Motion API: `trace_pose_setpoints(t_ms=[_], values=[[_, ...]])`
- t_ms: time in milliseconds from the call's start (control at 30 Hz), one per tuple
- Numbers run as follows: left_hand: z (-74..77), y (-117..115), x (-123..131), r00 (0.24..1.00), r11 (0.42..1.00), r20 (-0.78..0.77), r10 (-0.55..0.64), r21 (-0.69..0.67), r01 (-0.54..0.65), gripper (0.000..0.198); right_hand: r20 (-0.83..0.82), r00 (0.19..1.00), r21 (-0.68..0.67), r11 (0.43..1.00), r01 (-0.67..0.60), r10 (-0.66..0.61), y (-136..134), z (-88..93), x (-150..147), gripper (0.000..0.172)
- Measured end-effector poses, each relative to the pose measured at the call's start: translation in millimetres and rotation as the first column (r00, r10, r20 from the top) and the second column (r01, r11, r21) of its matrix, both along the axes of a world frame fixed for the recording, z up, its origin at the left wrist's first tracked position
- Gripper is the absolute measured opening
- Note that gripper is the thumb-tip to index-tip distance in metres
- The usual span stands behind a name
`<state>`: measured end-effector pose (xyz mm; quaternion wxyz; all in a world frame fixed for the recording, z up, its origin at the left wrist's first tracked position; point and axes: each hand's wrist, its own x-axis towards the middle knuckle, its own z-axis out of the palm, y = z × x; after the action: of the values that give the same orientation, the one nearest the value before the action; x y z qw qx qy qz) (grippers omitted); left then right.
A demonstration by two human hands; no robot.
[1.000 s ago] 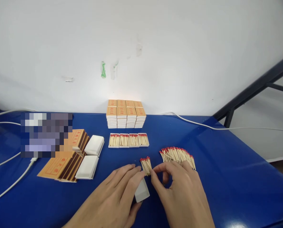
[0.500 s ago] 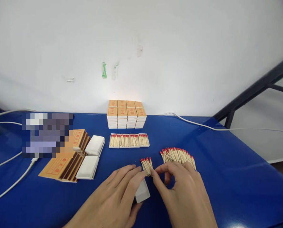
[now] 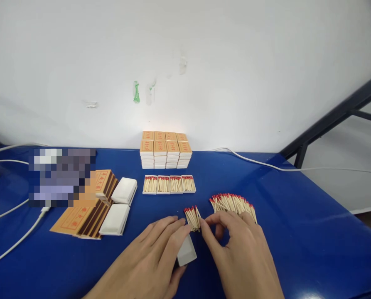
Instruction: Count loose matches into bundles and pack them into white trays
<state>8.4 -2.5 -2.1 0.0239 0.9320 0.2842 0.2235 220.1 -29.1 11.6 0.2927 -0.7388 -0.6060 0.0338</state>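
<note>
My left hand (image 3: pixel 151 253) is closed around a small white matchbox tray (image 3: pixel 187 251), tilted on the table with its open side up. Just beyond the tray lies a small bunch of red-tipped matches (image 3: pixel 191 218), close to my left fingertips. The thumb and forefinger of my right hand (image 3: pixel 239 241) pinch a match (image 3: pixel 198 212) at the right side of this bunch. Behind my right knuckles spreads a larger heap of matches (image 3: pixel 233 202), partly hidden by the hand.
Several match-filled trays (image 3: pixel 169 185) stand in a row ahead. Stacked matchboxes (image 3: pixel 165 150) rise behind them by the wall. To the left are empty white trays (image 3: pixel 115 219), orange matchbox sleeves (image 3: pixel 74 216) and a blurred-out object (image 3: pixel 62 178) with a white cable (image 3: pixel 23 251).
The match at the right edge of the small bunch has shifted and tilted slightly, with my right fingertips moving a little. My left hand and the tray have stayed in place.
</note>
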Motion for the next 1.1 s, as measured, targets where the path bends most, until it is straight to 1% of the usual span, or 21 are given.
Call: trace_pose_setpoints(t_ms=[233, 400, 500, 600, 767, 933, 1100], values=[[2.6, -0.5, -0.1, 1.000, 1.000, -0.005, 0.000, -0.003, 0.000, 0.061, -0.005, 1.000, -0.036, 0.999, 0.000, 0.000, 1.5, 1.7, -2.7, 0.037], [2.3, -0.6, -0.1, 1.000, 1.000, -0.013, 0.004, 0.007, -0.004, 0.059, 0.025, 1.000, -0.001, 1.000, 0.017, -0.017, -1.7, 1.3, 7.2, 0.040], [1.5, -0.1, 0.4, 1.000, 1.000, 0.000, 0.003, 0.020, -0.003, 0.055, 0.122, 0.990, 0.057, 0.996, 0.064, -0.071, -2.1, -0.3, 15.6, 0.043], [0.5, 0.2, 0.2, 1.000, 1.000, 0.020, 0.010, 0.022, -0.010, 0.052, 0.244, 0.962, 0.112, 0.989, 0.096, -0.121, 0.4, -3.4, 19.9, 0.044], [-0.3, -0.2, 0.5, 0.999, 0.999, 0.037, 0.017, 0.028, -0.018, 0.054, 0.362, 0.927, 0.152, 0.987, 0.050, -0.102, 3.5, -6.9, 18.0, 0.047], [1.2, -0.7, 0.8, 0.999, 1.000, 0.029, 0.015, -0.002, -0.014, 0.057, 0.371, 0.926, 0.156, 0.988, 0.018, -0.076, 1.5, -4.4, 15.3, 0.047], [0.5, -0.8, 0.7, 0.999, 1.000, 0.039, 0.015, -0.011, -0.014, 0.057, 0.296, 0.952, 0.121, 0.992, 0.045, -0.079, 2.5, -4.1, 17.7, 0.049]])
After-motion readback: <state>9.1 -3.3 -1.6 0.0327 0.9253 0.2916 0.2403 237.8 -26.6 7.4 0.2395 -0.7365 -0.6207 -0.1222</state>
